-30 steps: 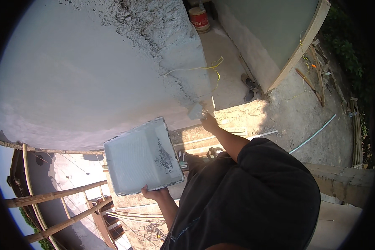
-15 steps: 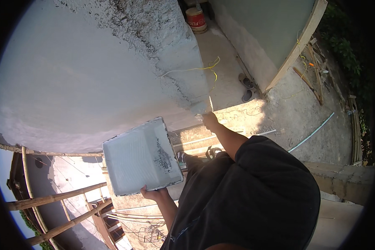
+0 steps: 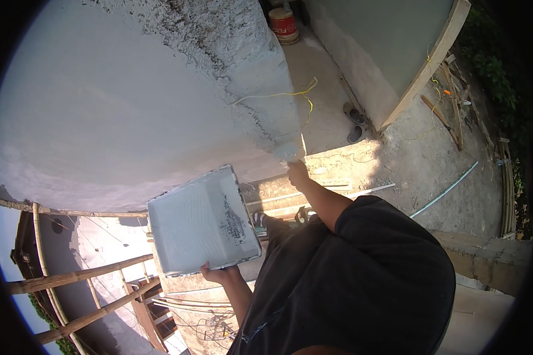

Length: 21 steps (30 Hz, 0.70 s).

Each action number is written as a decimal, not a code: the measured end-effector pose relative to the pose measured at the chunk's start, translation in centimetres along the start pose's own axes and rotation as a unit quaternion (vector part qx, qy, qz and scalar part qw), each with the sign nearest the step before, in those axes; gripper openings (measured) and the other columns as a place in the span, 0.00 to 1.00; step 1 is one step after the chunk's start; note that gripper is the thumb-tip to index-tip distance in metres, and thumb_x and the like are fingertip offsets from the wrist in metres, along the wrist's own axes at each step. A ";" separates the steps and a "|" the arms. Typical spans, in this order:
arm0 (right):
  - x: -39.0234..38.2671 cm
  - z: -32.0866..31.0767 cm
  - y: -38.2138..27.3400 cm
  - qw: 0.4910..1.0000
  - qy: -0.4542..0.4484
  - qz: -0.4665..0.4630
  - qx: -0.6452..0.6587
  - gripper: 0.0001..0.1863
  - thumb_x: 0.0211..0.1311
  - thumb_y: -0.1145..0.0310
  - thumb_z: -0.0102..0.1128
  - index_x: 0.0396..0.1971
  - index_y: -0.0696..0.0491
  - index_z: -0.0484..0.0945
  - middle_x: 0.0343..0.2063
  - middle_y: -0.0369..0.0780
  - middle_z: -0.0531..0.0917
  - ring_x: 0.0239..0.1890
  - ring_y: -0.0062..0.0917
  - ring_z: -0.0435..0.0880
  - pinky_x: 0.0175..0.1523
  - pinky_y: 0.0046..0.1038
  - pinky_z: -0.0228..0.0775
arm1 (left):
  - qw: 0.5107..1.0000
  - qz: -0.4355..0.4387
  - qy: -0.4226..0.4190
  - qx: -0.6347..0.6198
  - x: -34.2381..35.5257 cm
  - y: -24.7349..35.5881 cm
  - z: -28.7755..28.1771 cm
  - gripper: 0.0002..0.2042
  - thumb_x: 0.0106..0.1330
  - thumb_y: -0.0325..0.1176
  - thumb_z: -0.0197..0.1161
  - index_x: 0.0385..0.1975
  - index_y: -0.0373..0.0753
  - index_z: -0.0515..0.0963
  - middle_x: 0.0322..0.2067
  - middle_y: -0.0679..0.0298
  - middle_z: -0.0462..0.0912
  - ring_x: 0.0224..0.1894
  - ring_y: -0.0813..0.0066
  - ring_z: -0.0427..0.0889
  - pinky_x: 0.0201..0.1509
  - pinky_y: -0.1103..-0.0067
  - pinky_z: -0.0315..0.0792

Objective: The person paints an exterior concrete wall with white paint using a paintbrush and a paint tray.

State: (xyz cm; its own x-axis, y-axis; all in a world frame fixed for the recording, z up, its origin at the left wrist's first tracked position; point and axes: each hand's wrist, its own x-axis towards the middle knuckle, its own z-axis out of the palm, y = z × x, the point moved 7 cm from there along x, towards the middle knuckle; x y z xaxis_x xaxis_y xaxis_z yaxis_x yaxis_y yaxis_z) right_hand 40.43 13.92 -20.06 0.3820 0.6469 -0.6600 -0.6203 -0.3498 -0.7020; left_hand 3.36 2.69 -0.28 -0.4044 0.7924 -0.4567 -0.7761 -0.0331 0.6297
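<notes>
My left hand (image 3: 220,274) grips the near edge of a wide paint tray (image 3: 186,219), thumb over the rim and the other fingers hidden beneath. Pale blue-grey paint coats the tray, with a dark speckled patch on its right side. Up and to the right, my right hand (image 3: 298,173) is closed around what looks like a paintbrush (image 3: 286,152). Its pale, paint-covered head lies against the lower right edge of the blue-grey wall (image 3: 130,118) and blends into it, so its outline is hard to make out.
A yellow-and-white wire (image 3: 310,97) sticks out from the wall. Beyond its edge are a red bucket (image 3: 283,26) and dark clogs (image 3: 355,123). Bamboo poles (image 3: 83,277) cross at left. A light blue pipe (image 3: 444,189) and wooden pieces (image 3: 447,121) lie on the concrete at right.
The view has shifted slightly. The brush head sits a little higher along the wall's edge; the tray stays in my left hand, almost unmoved.
</notes>
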 end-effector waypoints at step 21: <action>-0.1 0.6 -0.3 0.997 0.048 -0.051 -0.023 0.09 0.59 0.64 0.55 0.28 0.51 0.67 0.11 0.36 0.69 0.07 0.24 0.66 0.11 0.29 0.52 | 1.000 0.004 -0.017 0.005 -0.1 0.8 -0.2 0.37 0.44 0.43 0.50 0.60 0.35 0.62 0.56 0.51 0.67 0.59 0.48 0.65 0.61 0.52 0.61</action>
State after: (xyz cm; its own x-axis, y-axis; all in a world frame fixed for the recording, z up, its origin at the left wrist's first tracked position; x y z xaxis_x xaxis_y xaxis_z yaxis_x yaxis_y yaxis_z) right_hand 40.14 14.41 -19.63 0.5063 0.6137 -0.6058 -0.5434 -0.3184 -0.7768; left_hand 2.73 2.44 0.12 -0.3939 0.8128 -0.4291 -0.7673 -0.0337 0.6405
